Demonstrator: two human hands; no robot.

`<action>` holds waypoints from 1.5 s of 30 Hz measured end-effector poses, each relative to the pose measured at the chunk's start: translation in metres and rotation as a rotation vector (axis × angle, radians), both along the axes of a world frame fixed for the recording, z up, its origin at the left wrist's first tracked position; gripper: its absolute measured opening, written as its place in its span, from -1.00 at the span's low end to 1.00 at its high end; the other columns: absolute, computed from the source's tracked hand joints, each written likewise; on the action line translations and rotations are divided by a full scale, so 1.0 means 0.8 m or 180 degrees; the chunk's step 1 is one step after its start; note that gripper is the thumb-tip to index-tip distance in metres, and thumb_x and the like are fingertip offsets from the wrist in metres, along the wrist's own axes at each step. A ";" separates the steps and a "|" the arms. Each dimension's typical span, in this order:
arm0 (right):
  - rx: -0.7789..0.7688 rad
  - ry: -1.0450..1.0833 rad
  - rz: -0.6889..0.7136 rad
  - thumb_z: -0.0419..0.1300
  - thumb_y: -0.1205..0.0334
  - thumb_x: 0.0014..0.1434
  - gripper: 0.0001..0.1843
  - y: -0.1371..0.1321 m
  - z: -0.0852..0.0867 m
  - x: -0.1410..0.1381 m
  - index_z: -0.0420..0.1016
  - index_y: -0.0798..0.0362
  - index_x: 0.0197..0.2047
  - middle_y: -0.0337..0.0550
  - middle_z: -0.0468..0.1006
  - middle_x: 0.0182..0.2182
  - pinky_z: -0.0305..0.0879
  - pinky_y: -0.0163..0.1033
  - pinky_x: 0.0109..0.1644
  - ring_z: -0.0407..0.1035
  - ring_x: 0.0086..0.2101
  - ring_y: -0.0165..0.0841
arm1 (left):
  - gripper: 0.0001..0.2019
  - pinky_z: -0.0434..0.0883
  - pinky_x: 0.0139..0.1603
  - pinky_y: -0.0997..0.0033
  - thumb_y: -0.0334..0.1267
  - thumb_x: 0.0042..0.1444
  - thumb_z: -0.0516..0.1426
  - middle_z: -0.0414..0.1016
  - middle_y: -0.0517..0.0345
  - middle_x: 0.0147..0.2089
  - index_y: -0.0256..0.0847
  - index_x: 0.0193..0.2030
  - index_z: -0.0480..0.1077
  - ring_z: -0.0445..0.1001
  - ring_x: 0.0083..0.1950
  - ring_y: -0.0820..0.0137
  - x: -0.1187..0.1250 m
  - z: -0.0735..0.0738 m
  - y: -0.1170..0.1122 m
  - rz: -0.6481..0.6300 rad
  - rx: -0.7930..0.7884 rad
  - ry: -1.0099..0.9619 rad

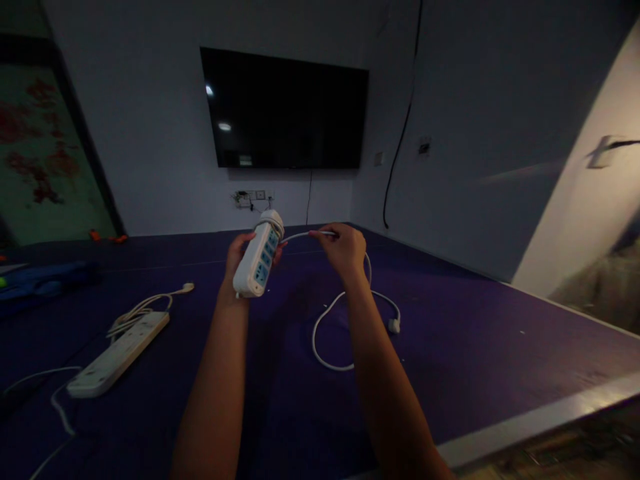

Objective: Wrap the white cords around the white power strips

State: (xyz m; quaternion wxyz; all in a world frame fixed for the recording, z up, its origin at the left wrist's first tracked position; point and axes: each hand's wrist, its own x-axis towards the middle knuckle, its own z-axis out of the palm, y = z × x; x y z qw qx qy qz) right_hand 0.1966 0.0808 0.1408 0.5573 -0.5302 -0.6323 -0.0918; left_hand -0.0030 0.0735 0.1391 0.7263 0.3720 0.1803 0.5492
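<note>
My left hand [240, 252] is wrapped round a white power strip [253, 263] with blue socket faces, held tilted above the purple surface. Part of its white cord is wound round the strip's far end. From there the cord [300, 235] runs across to my right hand [344, 248], whose fingers pinch it. Beyond that hand the cord drops and lies in a loose loop on the surface, partly hidden by my right forearm. Its plug [394, 325] rests to the right of the forearm.
A second, longer power strip [120, 353] with a bundled cord [140, 313] lies at the left on the purple surface [465, 333]. Blue cloth [50, 280] is at the far left. A television [285, 110] hangs on the back wall above outlets [253, 197]. A black cable [400, 147] hangs down the right wall.
</note>
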 end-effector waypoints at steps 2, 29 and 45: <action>0.0014 0.0137 -0.0041 0.14 -0.03 0.13 -0.67 0.001 -0.001 0.007 0.60 0.01 -0.36 -0.16 0.59 -0.42 0.19 -0.32 -0.30 0.42 -0.39 -0.37 | -0.50 0.49 -0.41 0.49 -0.17 -0.01 0.00 0.51 -0.15 -0.22 -0.41 0.07 0.26 0.51 -0.40 0.38 0.000 0.002 -0.005 -0.0195 0.0098 -0.0085; -0.1080 -0.0061 0.0204 0.23 -0.28 -0.11 -0.52 -0.008 -0.006 -0.026 0.61 -0.04 -0.36 -0.13 0.59 -0.43 0.23 -0.29 -0.37 0.47 -0.35 -0.27 | -0.73 0.50 -0.53 0.31 -0.19 0.12 0.00 0.52 0.03 -0.49 -0.34 -0.21 0.40 0.50 -0.55 0.30 0.017 -0.012 0.016 0.0223 -0.0046 0.0717; -0.0687 0.0152 0.0123 0.19 -0.08 0.04 -0.71 -0.006 -0.001 -0.014 0.59 -0.07 -0.34 -0.16 0.60 -0.35 0.24 -0.28 -0.30 0.45 -0.28 -0.28 | -0.58 0.42 -0.51 0.41 -0.45 -0.40 0.33 0.49 0.23 -0.51 -0.22 -0.29 0.38 0.48 -0.54 0.34 0.039 -0.014 0.000 0.1267 0.0778 0.1231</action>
